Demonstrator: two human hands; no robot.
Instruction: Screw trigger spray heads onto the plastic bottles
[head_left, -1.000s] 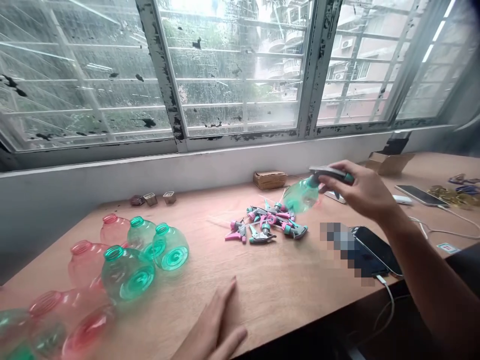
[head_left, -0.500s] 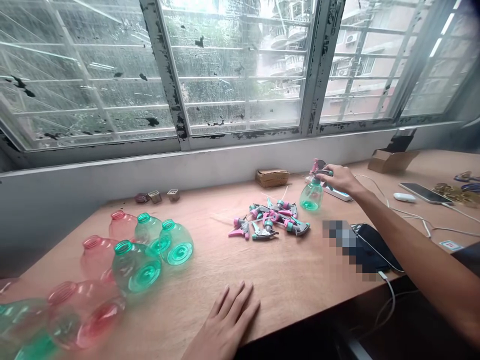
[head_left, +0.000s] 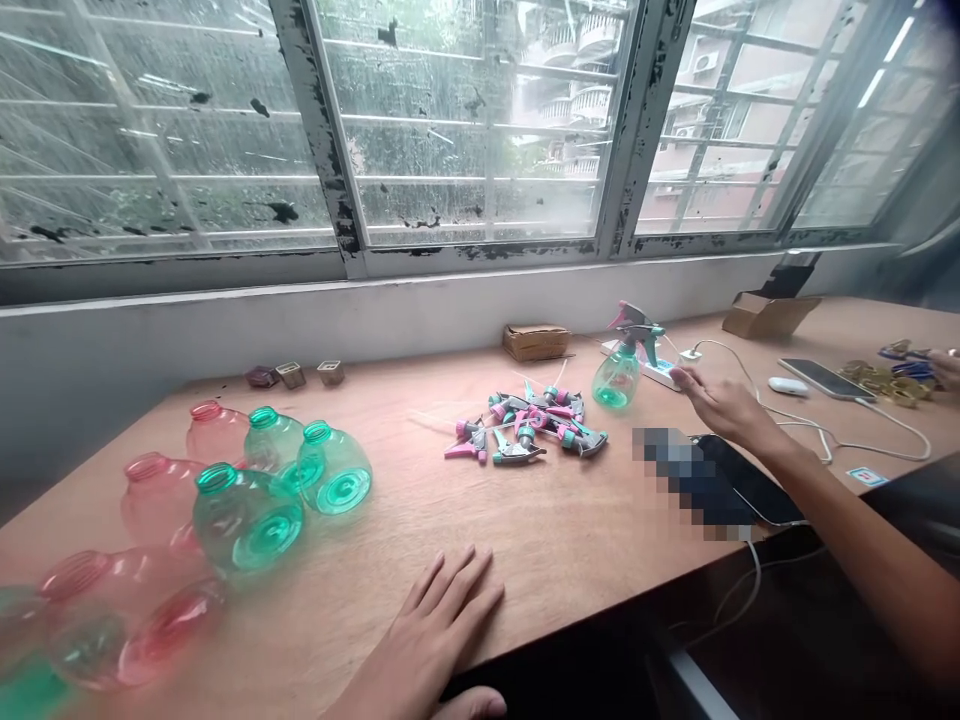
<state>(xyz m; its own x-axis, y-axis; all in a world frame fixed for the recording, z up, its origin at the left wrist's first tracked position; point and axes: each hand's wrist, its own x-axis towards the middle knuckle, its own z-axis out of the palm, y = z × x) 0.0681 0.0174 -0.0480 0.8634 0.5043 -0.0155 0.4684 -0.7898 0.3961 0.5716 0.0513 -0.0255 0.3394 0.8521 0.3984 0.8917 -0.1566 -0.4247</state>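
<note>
My left hand (head_left: 442, 610) lies flat on the wooden table (head_left: 525, 560) near its front edge, fingers spread, holding nothing. My right hand (head_left: 724, 405) hovers over the right side, fingers stretched out and nothing held. Just left of it, a green spray bottle (head_left: 615, 380) stands upright with a grey spray head (head_left: 636, 332) on top; a pink nozzle also shows there, partly hidden behind. A pile of pink, grey and teal spray heads (head_left: 532, 420) lies left of that bottle. Several open-necked bottles, green (head_left: 334, 470) and pink (head_left: 131, 620), stand at the left.
A cardboard box (head_left: 536, 342) and small containers (head_left: 291, 375) sit along the wall. Right of my hand are a phone (head_left: 825, 378), a white mouse-like object (head_left: 789, 386), cables and a power strip (head_left: 660, 374). Another person's hand (head_left: 946, 368) shows at the far right beside metal pieces (head_left: 877, 382).
My right hand has let go of the green spray bottle's head and drawn back right and down. The bottle stands alone. The view has shifted slightly; my left hand stays flat.
</note>
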